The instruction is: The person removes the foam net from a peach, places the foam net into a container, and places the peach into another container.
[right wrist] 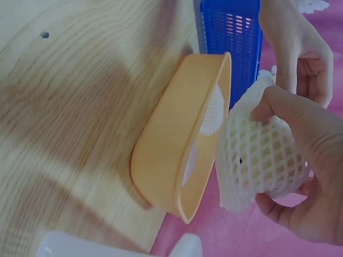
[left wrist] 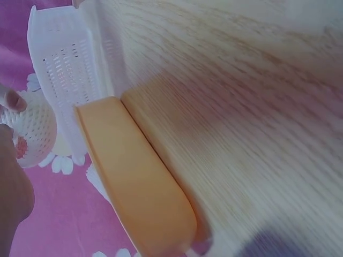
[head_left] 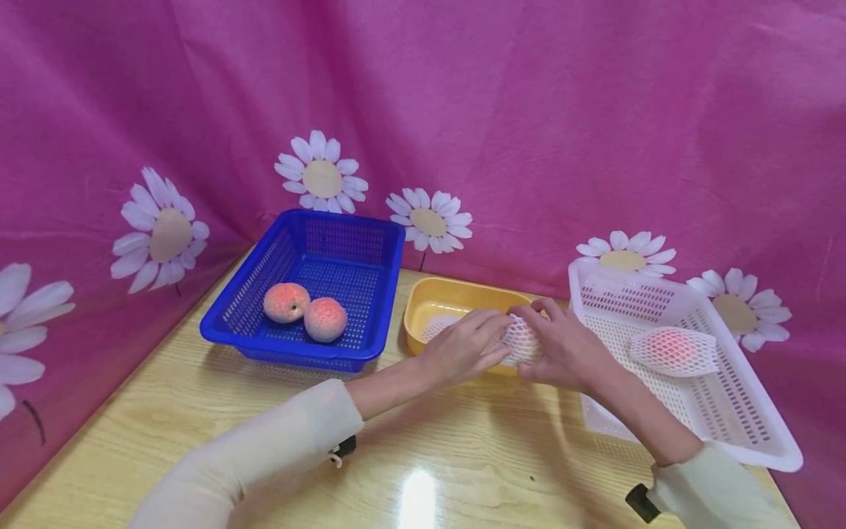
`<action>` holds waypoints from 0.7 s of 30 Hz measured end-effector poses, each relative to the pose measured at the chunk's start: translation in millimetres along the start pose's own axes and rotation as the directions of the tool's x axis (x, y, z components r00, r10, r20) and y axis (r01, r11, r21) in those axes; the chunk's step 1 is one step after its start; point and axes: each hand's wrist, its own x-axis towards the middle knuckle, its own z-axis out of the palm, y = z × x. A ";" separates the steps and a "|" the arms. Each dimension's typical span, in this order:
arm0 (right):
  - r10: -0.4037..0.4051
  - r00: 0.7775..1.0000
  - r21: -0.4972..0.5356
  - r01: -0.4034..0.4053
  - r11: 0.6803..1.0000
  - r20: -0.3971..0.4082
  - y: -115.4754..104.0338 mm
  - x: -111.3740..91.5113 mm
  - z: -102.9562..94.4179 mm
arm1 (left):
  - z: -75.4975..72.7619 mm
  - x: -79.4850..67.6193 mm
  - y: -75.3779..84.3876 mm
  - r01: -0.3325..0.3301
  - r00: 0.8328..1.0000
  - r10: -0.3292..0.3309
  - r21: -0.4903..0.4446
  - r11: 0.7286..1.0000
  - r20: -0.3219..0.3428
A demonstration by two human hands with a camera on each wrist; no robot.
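Above the yellow basin's front right edge, my right hand (head_left: pixel 570 351) grips a peach inside a white foam net (right wrist: pixel 260 155), thumb and fingers spread round it. My left hand (head_left: pixel 463 345) pinches the net's end on the left side with curled fingers, partly hidden behind the net in the right wrist view. A patch of red peach (left wrist: pixel 21 147) shows at the net in the left wrist view. More white foam netting (right wrist: pixel 213 112) lies inside the yellow basin (head_left: pixel 415 323).
At left, a blue basket (head_left: pixel 344 272) holds two bare peaches (head_left: pixel 286 303). The white basket (head_left: pixel 760 433) at right holds a netted peach (head_left: pixel 673 351). A pink daisy-print cloth (head_left: pixel 502 110) hangs behind the wooden table (head_left: pixel 423 426).
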 end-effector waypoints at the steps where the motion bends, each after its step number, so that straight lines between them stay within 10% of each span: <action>1: 0.002 1.000 0.000 -0.002 1.000 -0.003 -1.3 0.5 0.9 | -1.1 -0.7 -0.2 0.003 1.000 -0.003 0.000 1.000 0.004; 21: 0.006 1.000 -0.010 -0.006 1.000 -0.011 -29.0 -5.9 23.2 | -15.8 -28.4 3.1 -0.017 0.999 0.016 0.032 0.999 0.040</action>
